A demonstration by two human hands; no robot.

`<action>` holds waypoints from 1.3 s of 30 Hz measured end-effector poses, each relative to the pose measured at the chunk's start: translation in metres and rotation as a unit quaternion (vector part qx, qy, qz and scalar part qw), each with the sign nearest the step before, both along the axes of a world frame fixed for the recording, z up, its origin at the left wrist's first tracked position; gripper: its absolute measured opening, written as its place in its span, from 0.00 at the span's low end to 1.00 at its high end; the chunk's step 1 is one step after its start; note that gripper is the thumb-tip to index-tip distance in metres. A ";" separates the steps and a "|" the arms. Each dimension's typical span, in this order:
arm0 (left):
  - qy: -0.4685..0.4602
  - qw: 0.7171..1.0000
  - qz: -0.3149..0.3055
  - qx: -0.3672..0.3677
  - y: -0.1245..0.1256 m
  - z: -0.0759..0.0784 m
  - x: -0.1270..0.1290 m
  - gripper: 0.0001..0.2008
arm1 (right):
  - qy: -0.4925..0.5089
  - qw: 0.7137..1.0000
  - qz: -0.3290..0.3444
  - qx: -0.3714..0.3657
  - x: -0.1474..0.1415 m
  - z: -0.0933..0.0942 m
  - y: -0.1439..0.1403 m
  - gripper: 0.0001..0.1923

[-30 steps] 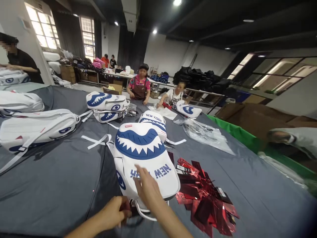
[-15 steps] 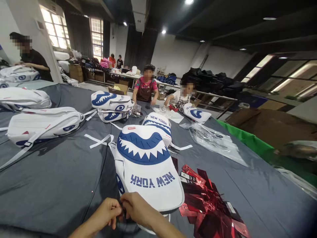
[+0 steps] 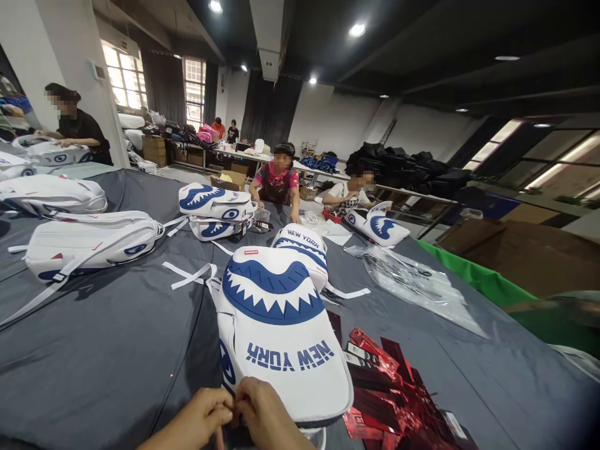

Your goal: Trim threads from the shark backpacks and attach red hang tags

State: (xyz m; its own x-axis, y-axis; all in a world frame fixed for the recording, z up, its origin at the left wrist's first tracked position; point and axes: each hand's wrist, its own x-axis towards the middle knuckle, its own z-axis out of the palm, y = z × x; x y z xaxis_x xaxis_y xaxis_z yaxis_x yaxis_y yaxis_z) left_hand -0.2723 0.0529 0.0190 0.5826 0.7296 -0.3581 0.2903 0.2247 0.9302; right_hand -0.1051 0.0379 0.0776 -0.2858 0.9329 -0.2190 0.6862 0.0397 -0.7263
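A white backpack [image 3: 281,325] with a blue shark mouth and "NEW YORK" lettering lies flat in front of me on the grey cloth-covered table [image 3: 103,350]. My left hand [image 3: 201,417] and my right hand [image 3: 265,414] meet at its near edge. The fingers of both are pinched together on a small part of the bag that they hide. A pile of shiny red and black tags [image 3: 389,387] lies just right of the bag and my right hand.
A second shark backpack [image 3: 302,240] lies behind the first, and more lie at the left [image 3: 94,240] and centre [image 3: 215,203]. A clear plastic bag [image 3: 412,281] and green cloth [image 3: 473,275] are at the right. Two people [image 3: 280,178] [image 3: 349,190] work at the far edge, another [image 3: 77,125] at the far left.
My right hand has come back off the bag's lettering to its near edge and joined my left hand in a pinch. The view has tilted up slightly.
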 end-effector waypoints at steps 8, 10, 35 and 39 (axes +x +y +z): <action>0.115 0.981 0.013 0.153 -0.002 0.006 0.001 0.05 | -0.019 0.999 -0.029 0.023 -0.001 -0.010 -0.001 0.10; 0.118 0.976 0.012 0.182 -0.005 0.005 0.002 0.05 | -0.018 0.999 -0.036 0.030 0.000 -0.013 -0.002 0.11; 0.339 0.848 0.071 0.402 0.324 0.122 0.090 0.47 | 0.258 0.802 -0.538 -0.025 0.122 -0.064 -0.068 0.55; 0.395 0.834 -0.048 0.382 0.332 0.144 0.095 0.28 | 0.316 0.798 -0.499 -0.120 0.147 -0.056 -0.050 0.41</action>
